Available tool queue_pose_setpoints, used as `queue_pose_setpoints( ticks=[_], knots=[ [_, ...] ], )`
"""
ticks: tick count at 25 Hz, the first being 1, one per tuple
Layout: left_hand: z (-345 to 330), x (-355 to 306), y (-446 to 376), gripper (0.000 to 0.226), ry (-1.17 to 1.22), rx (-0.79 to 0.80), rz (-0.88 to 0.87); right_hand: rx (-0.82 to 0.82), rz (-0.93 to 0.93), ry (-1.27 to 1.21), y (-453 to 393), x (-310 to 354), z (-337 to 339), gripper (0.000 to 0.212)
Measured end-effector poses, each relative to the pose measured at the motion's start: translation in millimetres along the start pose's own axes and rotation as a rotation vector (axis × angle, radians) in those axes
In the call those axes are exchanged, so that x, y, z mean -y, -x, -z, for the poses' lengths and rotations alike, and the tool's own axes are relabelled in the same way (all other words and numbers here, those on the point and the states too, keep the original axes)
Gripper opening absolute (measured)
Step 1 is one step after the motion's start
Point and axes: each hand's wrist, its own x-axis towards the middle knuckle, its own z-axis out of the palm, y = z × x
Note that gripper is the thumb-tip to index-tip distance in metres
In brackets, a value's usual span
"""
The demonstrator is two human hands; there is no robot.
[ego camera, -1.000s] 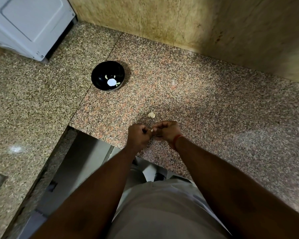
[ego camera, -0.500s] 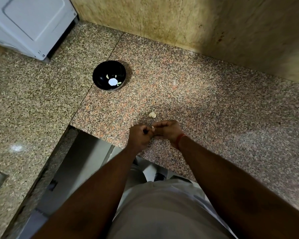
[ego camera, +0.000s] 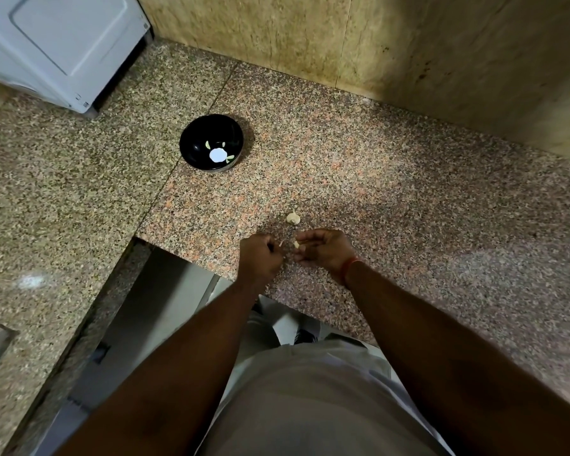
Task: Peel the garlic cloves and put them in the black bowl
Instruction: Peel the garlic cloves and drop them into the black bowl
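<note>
The right hand [ego camera: 323,250] has its fingers curled inward, and its grip pinches a small pale garlic clove [ego camera: 297,244] at the fingertips, held just above the speckled pinkish-brown granite surface [ego camera: 392,199]. The left hand [ego camera: 259,256] is at 9 o'clock of the right one, close by but apart from it, fingers folded into a fist; a thin pale sliver of garlic skin [ego camera: 280,244] sticks out of its grip toward the clove. Both hands hover near the front edge of the surface.

A second garlic piece, pale and rounded [ego camera: 293,218], lies on the surface at 12 o'clock of the hands, just beyond them and touching neither.

The round glossy black bowl [ego camera: 191,149] stands well apart at 11 o'clock of the hands, on the surface beside the seam between two slabs. Inside it lie a few small pale peeled cloves [ego camera: 208,145] around a bright white spot at the bottom; whether that spot is glare or a mark I cannot tell.

At 10 o'clock beyond the bowl, a white appliance [ego camera: 63,44] sits at the far corner. A red thread band [ego camera: 348,265] circles the right wrist.
</note>
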Motion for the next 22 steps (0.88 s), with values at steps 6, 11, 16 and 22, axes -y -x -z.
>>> queue_pose_setpoints(
  ticks=[6,11,16,22],
  knots=[
    [-5,-3,3,0.021,0.058,0.004,-0.005,0.006,0.025,0.000,0,0,-8,0.027],
    [-4,-1,3,0.011,0.052,-0.039,-0.034,-0.018,0.054,0.025,2,-2,-10,0.030],
    [-6,-5,3,0.011,0.069,-0.054,-0.014,-0.038,0.074,0.050,2,-7,-12,0.028],
    [-10,0,3,0.008,0.229,0.018,0.068,-0.060,0.126,0.085,4,-5,-17,0.021]
  ],
)
